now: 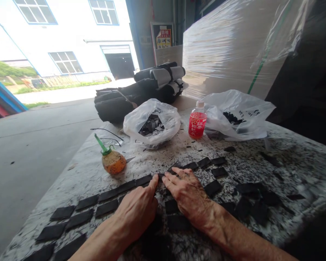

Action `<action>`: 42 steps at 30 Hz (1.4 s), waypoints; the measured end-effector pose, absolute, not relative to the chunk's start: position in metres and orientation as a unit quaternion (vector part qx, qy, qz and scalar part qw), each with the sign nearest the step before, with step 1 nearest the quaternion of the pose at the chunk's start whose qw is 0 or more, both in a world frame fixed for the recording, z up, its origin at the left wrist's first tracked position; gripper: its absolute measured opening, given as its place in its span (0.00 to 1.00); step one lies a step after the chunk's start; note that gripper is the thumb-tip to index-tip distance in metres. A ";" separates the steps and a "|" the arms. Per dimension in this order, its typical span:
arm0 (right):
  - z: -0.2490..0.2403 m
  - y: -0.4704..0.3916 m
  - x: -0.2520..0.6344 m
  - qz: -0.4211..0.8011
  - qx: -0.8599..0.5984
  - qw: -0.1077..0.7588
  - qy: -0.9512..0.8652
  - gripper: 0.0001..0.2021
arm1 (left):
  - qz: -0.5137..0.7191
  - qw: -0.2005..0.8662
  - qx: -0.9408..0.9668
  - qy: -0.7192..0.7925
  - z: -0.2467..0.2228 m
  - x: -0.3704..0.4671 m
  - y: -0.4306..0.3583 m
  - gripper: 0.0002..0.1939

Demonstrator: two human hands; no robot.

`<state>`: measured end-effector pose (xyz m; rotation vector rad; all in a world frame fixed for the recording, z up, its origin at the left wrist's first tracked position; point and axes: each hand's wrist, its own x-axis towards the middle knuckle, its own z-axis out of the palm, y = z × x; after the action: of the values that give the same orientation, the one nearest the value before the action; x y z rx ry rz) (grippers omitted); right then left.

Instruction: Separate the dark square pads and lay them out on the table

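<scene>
My left hand (139, 203) presses its outstretched index fingertip on the left end of a small flat black piece (161, 175). Its other fingers curl underneath and are partly hidden. My right hand (188, 186) lies over the same piece from the right, fingers stretched out and pressing down, with nothing seen gripped in them. Rows of similar black rectangular pieces (87, 202) run along the table on the left, and more black pieces (213, 187) lie to the right of my right hand. The fingertips of my two hands almost meet.
On the speckled tabletop (81, 170) stand an orange bottle with a green spout (113, 161), a red drink bottle (197, 121), and two plastic bags, one of scraps (152, 125), one of black bits (232, 117). Black rolls (116, 103) and a wrapped stack (222, 54) lie behind.
</scene>
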<state>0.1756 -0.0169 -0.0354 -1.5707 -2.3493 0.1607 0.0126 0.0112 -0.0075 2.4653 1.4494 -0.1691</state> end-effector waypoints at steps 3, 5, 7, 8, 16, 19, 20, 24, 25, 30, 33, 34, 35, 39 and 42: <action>-0.037 -0.016 0.179 0.053 -0.549 0.160 -0.818 0.22 | -0.032 0.156 0.850 0.503 -0.001 0.013 0.009 0.30; -0.037 -0.016 0.179 0.048 -0.547 0.163 -0.819 0.21 | 0.010 0.185 0.843 0.505 0.006 0.013 0.009 0.27; -0.037 -0.016 0.178 0.037 -0.546 0.163 -0.821 0.21 | 0.077 0.227 0.826 0.510 0.014 0.012 0.010 0.23; -0.036 -0.016 0.176 0.030 -0.546 0.163 -0.821 0.21 | 0.116 0.253 0.812 0.512 0.019 0.011 0.011 0.22; -0.035 -0.018 0.167 -0.026 -0.535 0.164 -0.828 0.18 | 0.372 0.583 0.541 0.478 0.025 -0.008 -0.009 0.20; -0.037 -0.018 0.167 -0.033 -0.527 0.164 -0.833 0.18 | 0.430 0.662 0.439 0.429 0.023 -0.015 -0.035 0.18; -0.038 -0.018 0.167 -0.033 -0.526 0.165 -0.834 0.18 | 0.440 0.685 0.410 0.411 0.022 -0.016 -0.044 0.18; -0.037 -0.022 0.171 -0.026 -0.528 0.175 -0.831 0.19 | 0.462 0.744 0.333 0.350 0.020 -0.019 -0.067 0.15; -0.034 -0.024 0.173 -0.023 -0.529 0.180 -0.829 0.19 | 0.469 0.750 0.321 0.339 0.020 -0.019 -0.069 0.14; -0.008 -0.050 0.178 -0.013 -0.544 0.211 -0.812 0.17 | 0.516 0.745 0.283 0.313 0.019 -0.028 -0.075 0.12; 0.002 -0.076 0.167 0.064 -0.530 0.208 -0.820 0.10 | 0.535 0.735 0.274 0.312 0.020 -0.039 -0.082 0.13; 0.003 -0.084 0.160 0.095 -0.530 0.205 -0.817 0.08 | 0.539 0.732 0.274 0.315 0.020 -0.042 -0.084 0.13; 0.001 -0.092 0.153 0.117 -0.535 0.203 -0.812 0.07 | 0.541 0.728 0.275 0.320 0.020 -0.044 -0.087 0.12; -0.012 -0.106 0.127 0.092 -0.567 0.202 -0.793 0.09 | 0.534 0.714 0.294 0.345 0.017 -0.046 -0.096 0.12; -0.019 -0.103 0.116 0.066 -0.577 0.203 -0.789 0.06 | 0.517 0.706 0.320 0.364 0.014 -0.042 -0.102 0.12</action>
<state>0.1156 -0.1030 -0.0185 -1.6096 -2.2020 0.1833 -0.0420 -0.1018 0.0141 0.7117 0.8099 1.1486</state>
